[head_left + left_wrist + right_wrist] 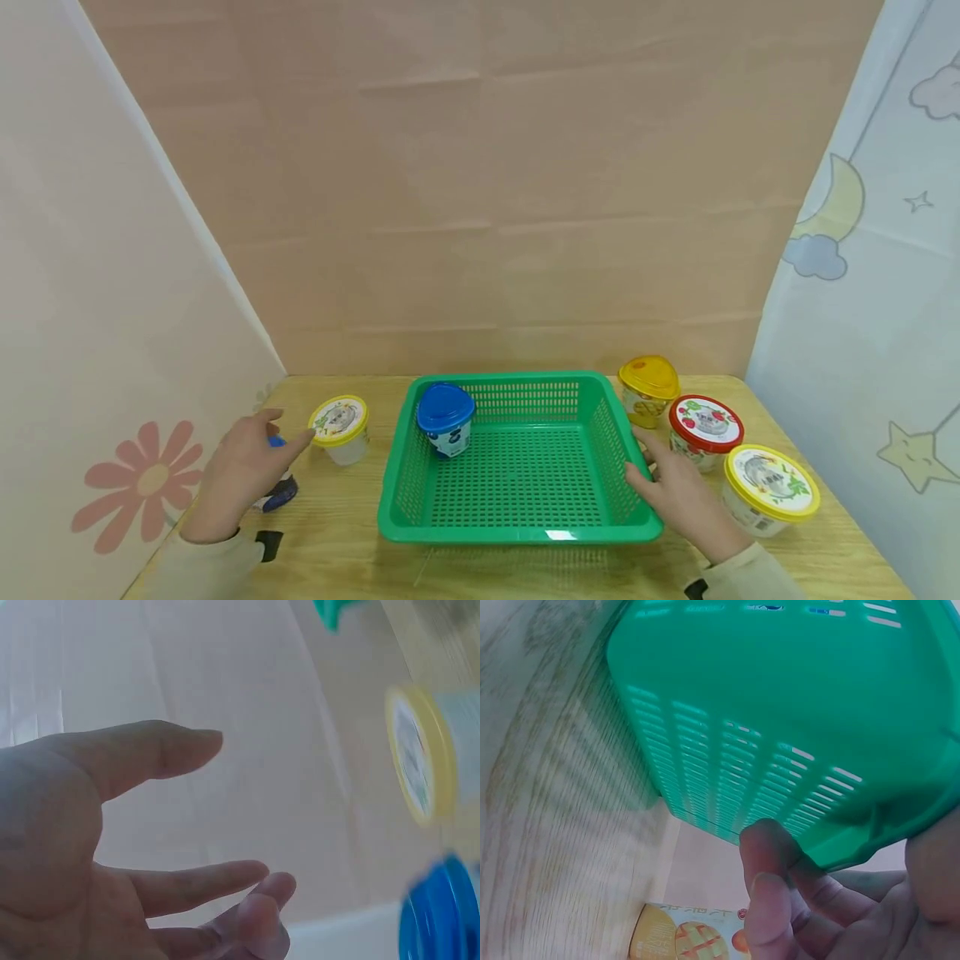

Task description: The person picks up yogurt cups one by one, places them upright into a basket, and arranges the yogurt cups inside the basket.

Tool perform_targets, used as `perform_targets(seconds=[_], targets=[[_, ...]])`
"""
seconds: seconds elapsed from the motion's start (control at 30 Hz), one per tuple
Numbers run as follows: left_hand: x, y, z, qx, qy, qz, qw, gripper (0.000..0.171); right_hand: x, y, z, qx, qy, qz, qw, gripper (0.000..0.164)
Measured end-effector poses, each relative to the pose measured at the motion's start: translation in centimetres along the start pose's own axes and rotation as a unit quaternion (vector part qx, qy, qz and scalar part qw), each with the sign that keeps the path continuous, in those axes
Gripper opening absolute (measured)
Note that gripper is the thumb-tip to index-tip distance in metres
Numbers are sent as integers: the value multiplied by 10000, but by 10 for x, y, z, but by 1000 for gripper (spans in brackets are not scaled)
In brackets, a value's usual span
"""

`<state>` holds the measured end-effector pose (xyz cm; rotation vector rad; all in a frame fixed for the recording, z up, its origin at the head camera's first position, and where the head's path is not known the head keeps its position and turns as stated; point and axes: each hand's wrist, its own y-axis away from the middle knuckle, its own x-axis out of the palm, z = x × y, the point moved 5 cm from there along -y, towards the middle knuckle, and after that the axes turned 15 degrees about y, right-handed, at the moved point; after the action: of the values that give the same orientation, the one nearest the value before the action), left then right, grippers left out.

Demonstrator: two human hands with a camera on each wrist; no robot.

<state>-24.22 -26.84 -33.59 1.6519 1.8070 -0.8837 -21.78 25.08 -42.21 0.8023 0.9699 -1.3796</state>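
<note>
My left hand [243,471] is held above the left side of the table, thumb and fingers apart, with nothing between them. Just beyond its thumb stands a small tub with a yellow lid [339,423]. Mostly hidden behind that hand is a blue-lidded cup [279,498], its blue lid [442,919] plainer in the left wrist view. On the right, my other hand [686,500] grips the rim of a green plastic basket [517,534], thumb over the edge and fingers beneath it outside. Inside the basket's far left corner a cup with a blue lid [447,410] stands upright.
Right of the basket stand a cup with an orange-yellow lid [649,379], a red-lidded tub [705,425] and a larger yellow-lidded tub [771,483], the last two close beside my right hand. A beige backdrop [480,208] and side walls enclose the wooden table [330,542].
</note>
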Motion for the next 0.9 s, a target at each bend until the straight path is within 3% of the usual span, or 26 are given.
perform_targets(seconds=[0.23,0.4,0.7,0.9], targets=[[-21,7,53,-1092,-41,62,9940,108,-1,1,0,-29,-7,45,10000,60],[-22,9,84,-1504,-226,-78,9883,124,-1,1,0,-11,-29,74,10000,61],[-19,0,121,-1563,-228,-503,9862,129,-1,0,0,-34,54,86,9999,62],[-11,-6,128,-1432,255,-473,9882,125,-2,-2,0,-25,121,40,9999,61]])
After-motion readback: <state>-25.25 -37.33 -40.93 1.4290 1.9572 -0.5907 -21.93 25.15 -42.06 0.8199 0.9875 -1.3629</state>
